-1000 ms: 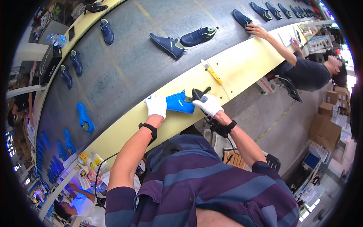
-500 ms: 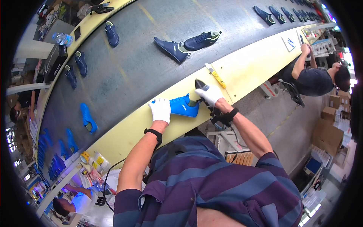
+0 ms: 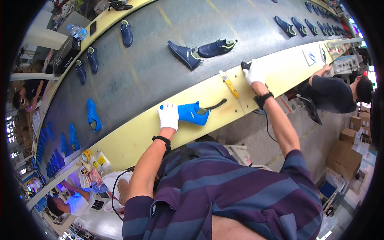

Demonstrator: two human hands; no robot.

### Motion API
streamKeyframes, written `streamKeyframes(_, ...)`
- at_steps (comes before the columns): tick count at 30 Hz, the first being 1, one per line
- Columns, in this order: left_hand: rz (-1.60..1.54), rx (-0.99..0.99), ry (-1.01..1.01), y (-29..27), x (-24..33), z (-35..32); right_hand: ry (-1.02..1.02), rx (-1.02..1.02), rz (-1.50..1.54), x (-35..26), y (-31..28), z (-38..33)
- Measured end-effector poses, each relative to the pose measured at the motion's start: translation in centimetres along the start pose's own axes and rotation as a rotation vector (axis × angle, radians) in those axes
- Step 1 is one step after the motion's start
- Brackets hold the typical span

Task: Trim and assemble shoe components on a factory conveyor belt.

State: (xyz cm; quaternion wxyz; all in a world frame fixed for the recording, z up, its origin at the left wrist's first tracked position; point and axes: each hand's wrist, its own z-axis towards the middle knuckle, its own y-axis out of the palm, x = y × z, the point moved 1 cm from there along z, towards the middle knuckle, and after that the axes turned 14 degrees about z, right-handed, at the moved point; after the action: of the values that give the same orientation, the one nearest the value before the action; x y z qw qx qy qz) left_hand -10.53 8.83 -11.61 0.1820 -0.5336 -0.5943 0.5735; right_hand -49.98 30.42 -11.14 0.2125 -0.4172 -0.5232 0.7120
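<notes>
My left hand [image 3: 168, 117], in a white glove, grips the toe end of a blue shoe [image 3: 193, 113] lying on its side on the pale yellow ledge. A dark, narrow curved strip [image 3: 217, 104] reaches from the shoe's opening over the ledge. Farther right, my gloved right hand [image 3: 255, 73] closes around a dark object [image 3: 245, 65], mostly hidden by the fingers, so its kind is unclear. Between my hands lies a yellow utility knife [image 3: 229, 85].
A grey conveyor belt [image 3: 140, 76] carries dark blue shoes [image 3: 216, 48] and several blue shoes [image 3: 93, 116]. A card [image 3: 310, 57] lies on the ledge at right. Beside it sits a person in a dark shirt [image 3: 335, 94]. Tape and packets [image 3: 97, 159] lie at lower left.
My right hand has moved away from the blue shoe's opening, right and farther off, carrying the dark object past the knife. The dark strip now shows. My left hand stays on the shoe.
</notes>
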Motion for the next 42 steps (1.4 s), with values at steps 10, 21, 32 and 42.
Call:
streamKeyframes(10,-0.026,-0.045,0.038,1.4,1.1,-4.5,0.066,-1.06,0.455,-14.4,4.1,-17.4)
streamKeyframes(21,-0.668,-0.557,-0.103,0.5,-2.5,-10.7,-0.038,-0.845,0.385,-17.6,5.0,-21.6)
streamKeyframes(32,-1.983,-0.918,-0.757,6.9,-5.8,-8.6,-0.089,-1.142,0.681,-29.3,10.2,-20.2)
streamKeyframes(42,-1.902,-0.522,-1.085,14.9,-23.7,0.9,-0.31,-1.069,0.943,-45.4,19.6,-14.4)
